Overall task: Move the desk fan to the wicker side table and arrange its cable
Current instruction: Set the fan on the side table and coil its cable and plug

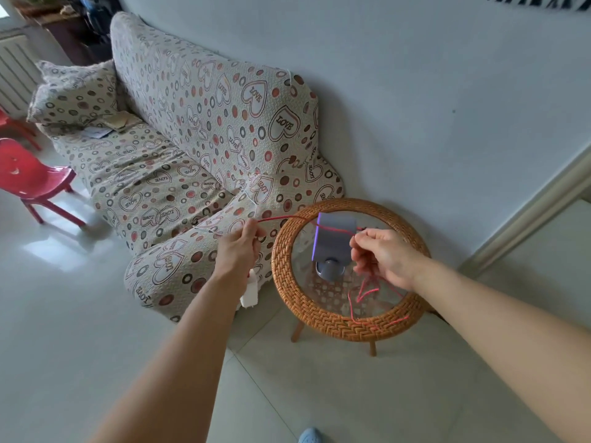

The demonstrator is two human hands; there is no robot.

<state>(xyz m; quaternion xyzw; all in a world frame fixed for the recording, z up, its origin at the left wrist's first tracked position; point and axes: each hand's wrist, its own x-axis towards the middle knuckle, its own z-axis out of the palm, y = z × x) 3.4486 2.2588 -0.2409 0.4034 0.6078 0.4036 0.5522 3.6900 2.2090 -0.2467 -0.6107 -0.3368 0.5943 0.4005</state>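
- The desk fan (332, 241) already stands on the glass tabletop (323, 295) of the wicker side table (319, 318), toward the far side of the round top, near the wall. By the look of it, the moving part of the task is done.
- What is left, in my judgement, is the cable (361, 290): it is not yet tidy. A red stretch runs taut from the left hand (241, 243), across the top of the fan, to the right hand (383, 257).
- More of the cable lies in loose loops on the near right part of the tabletop and trails over the wicker rim there.
- The fingers of the left hand are pinched together on the cable, out beyond the left edge of the table, over the sofa (198, 148) arm.
- The fingers of the right hand are closed on the cable too, just above the tabletop, right of the fan.
- A white block (249, 290), perhaps the plug end, hangs below the left forearm beside the sofa; I cannot tell whether it belongs to the cable.
- Writing: the sofa cover is printed with hearts bearing the word "LOVE", repeated many times. No brand or label can be read on the fan or the cable.
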